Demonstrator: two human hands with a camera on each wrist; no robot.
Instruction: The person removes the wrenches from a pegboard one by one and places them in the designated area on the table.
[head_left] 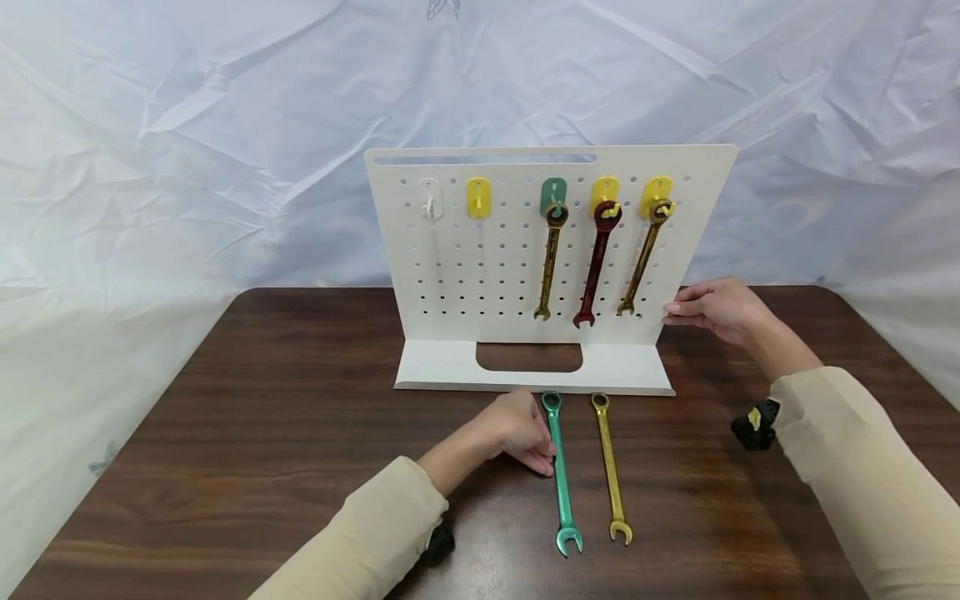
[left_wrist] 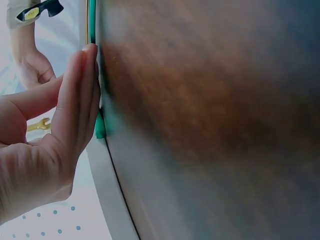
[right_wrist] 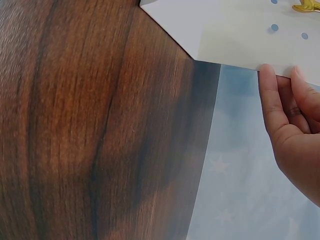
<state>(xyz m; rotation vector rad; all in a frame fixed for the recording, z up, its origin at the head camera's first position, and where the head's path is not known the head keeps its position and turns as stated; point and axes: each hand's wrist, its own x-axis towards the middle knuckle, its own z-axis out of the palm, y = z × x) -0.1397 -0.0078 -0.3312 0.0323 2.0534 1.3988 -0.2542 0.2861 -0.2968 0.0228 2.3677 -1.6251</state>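
A green combination wrench [head_left: 559, 475] lies on the table in front of a white pegboard [head_left: 465, 275]. My left hand [head_left: 525, 433] is at its left side, fingers [left_wrist: 80, 95] nearly straight and touching the shaft. The left wrist view shows the fingers covering part of this wrench. A gold wrench [head_left: 610, 471] lies to its right. At the pegboard's right edge, my right hand [head_left: 716, 310] pinches the border with its fingertips. Three wrenches hang on the board: a dark gold one [head_left: 550, 262], a red one [head_left: 596, 267] and another gold one [head_left: 642, 262].
A white hook [head_left: 431, 204] and a yellow hook [head_left: 478, 200] on the board's left side hold nothing. The board's white base [head_left: 438, 367] stands on the dark wooden table [head_left: 262, 417]. A wrinkled white sheet [head_left: 225, 150] hangs behind.
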